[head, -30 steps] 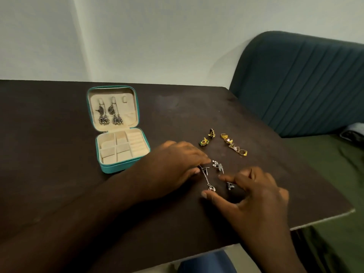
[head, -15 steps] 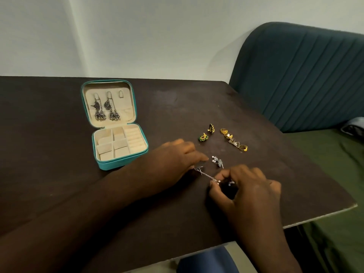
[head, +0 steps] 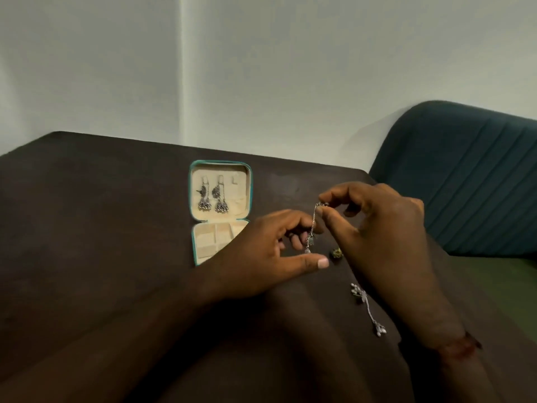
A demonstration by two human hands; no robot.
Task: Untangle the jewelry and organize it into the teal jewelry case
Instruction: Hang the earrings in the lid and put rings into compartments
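I count one pair stowed: two dark drop earrings point(head: 211, 199) hang from the hooks in the lid of the teal jewelry case point(head: 192, 196). The lower compartments show only bare lining where I can see them. I judge the task to be early, with most pieces not yet put away.

Right of the case, the right hand point(head: 386, 237) pinches the top of a silver chain earring point(head: 313, 225) between thumb and forefinger, so it dangles above the table point(head: 101, 228). The left hand point(head: 261, 251) covers the case's near right corner, thumb stretched out and fingers loosely curled by the earring's lower end. I cannot tell whether they touch it. A second silver earring point(head: 366, 309) lies farther right of the case and nearer me. A green piece point(head: 337, 253) peeps out between the hands.

Half a second ago the chain earring lay on the table under both hands; now it is lifted clear. The gold rings no longer show, probably hidden behind the right hand.
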